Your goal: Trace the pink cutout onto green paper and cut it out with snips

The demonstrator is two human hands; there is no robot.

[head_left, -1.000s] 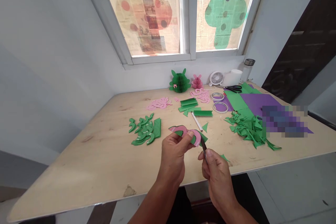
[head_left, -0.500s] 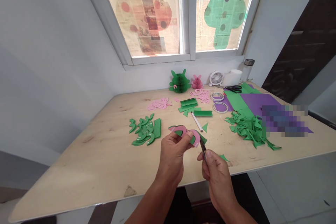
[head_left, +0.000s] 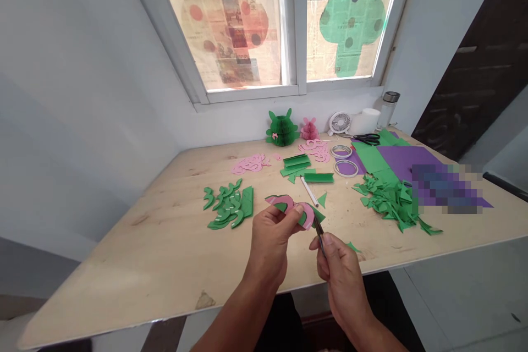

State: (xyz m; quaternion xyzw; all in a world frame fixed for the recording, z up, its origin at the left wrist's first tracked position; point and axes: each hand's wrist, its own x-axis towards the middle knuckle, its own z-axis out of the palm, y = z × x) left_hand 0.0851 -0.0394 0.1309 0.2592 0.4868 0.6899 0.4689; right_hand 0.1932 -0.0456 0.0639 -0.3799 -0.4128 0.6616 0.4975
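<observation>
Between thumb and fingers, my left hand (head_left: 274, 231) pinches a curved pink paper shape (head_left: 307, 215) laid over green paper (head_left: 318, 216). My right hand (head_left: 338, 261) is closed around the handles of a pair of scissors (head_left: 319, 227). The blades meet the green paper along the outer edge of the pink curve, at its right end. Left of my hands lies a group of cut green curved pieces (head_left: 229, 209), some with small white marks. A white pen (head_left: 309, 192) rests just beyond the held paper.
Green scraps (head_left: 388, 201) are heaped at the right, beside purple paper (head_left: 412, 162). Pink cutouts (head_left: 251, 164), folded green strips (head_left: 297, 161) and tape rolls (head_left: 346, 168) lie farther back. Green (head_left: 282, 131) and pink paper figures (head_left: 309, 129), a fan (head_left: 340, 122) and a bottle (head_left: 388, 110) stand by the wall.
Both hands stay in nearly the same place. The scissors' blades have shifted slightly against the green paper; the rest of the table looks the same.
</observation>
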